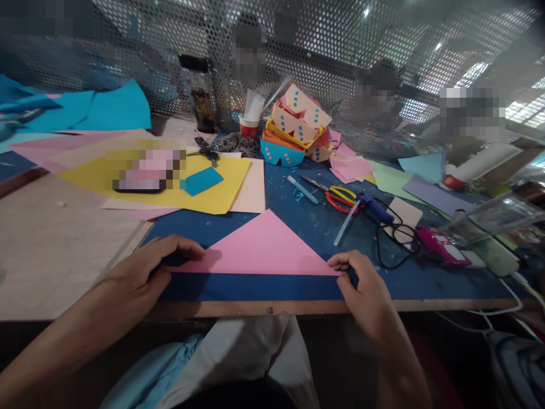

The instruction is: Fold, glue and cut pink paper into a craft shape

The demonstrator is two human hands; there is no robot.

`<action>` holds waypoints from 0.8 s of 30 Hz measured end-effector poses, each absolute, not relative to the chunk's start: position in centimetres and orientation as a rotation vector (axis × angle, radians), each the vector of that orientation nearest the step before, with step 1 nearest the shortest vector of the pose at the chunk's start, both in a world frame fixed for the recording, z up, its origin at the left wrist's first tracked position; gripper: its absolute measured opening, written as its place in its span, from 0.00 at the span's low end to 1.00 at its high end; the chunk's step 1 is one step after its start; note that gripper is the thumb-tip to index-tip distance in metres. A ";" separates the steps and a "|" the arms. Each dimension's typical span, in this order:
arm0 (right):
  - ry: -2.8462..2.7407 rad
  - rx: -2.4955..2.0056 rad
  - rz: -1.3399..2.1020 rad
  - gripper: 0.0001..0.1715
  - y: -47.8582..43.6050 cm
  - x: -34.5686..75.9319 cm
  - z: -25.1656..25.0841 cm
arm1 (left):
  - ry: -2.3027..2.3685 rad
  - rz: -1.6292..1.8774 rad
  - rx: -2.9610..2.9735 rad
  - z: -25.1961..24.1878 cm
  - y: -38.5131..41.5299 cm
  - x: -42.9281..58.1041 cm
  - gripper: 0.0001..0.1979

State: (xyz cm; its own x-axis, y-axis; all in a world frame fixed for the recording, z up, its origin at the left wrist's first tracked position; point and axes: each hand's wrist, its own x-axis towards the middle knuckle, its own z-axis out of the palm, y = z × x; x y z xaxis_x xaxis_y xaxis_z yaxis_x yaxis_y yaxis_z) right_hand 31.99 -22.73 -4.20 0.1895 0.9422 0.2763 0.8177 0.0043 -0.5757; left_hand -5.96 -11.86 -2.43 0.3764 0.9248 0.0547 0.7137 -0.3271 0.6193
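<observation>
A pink paper triangle (264, 250) lies flat on the blue-topped counter (264, 288), near its front edge and between both hands. Its long axis runs left to right, almost parallel to that edge; the apex points away from the person. The triangular shape is made, apparently by one diagonal fold with the crease along the long near side, though how firmly it is pressed I cannot tell. No cuts or stuck-on dots show on it, so any such work looks undone.

The right hand (366, 287) has its grip pinching the right corner between thumb and fingers. The left hand (142, 270) has fingertips on the paper and its thumb by the left corner; whether that grip pinches or only presses, I cannot tell.

Beyond the apex, to the left, a yellow sheet (223, 199) carries a small blue paper piece (205, 181). To the right lie red-and-yellow-handled scissors (340, 200) and a blue glue gun (377, 208). Farther back stand stacked, dotted paper pieces (284, 154).
</observation>
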 end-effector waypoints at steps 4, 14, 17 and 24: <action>-1.666 -1.775 0.276 0.22 -22.9 32.4 -4.3 | 1.431 0.592 2.151 -2.3 -12.0 -6.0 0.20; -1.889 -1.446 0.033 0.09 -23.5 28.7 -2.2 | 1.001 0.966 2.473 -2.6 -14.6 -3.2 0.07; -2.068 -1.442 0.125 0.06 -22.6 27.1 -1.9 | 0.726 1.054 2.611 -3.4 -14.2 -1.1 0.10; -2.308 -1.476 -0.037 0.08 -21.1 26.6 -1.6 | 0.664 0.970 2.732 -4.3 -13.0 -0.3 0.14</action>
State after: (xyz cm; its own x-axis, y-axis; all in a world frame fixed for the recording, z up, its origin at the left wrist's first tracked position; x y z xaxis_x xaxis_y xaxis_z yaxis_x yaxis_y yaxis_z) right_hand 26.56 -21.12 -1.56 -0.3628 0.8662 0.3436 0.8769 0.4421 -0.1887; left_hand -0.32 -12.97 -4.26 0.6898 0.4616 0.5578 0.3527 -0.8870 0.2979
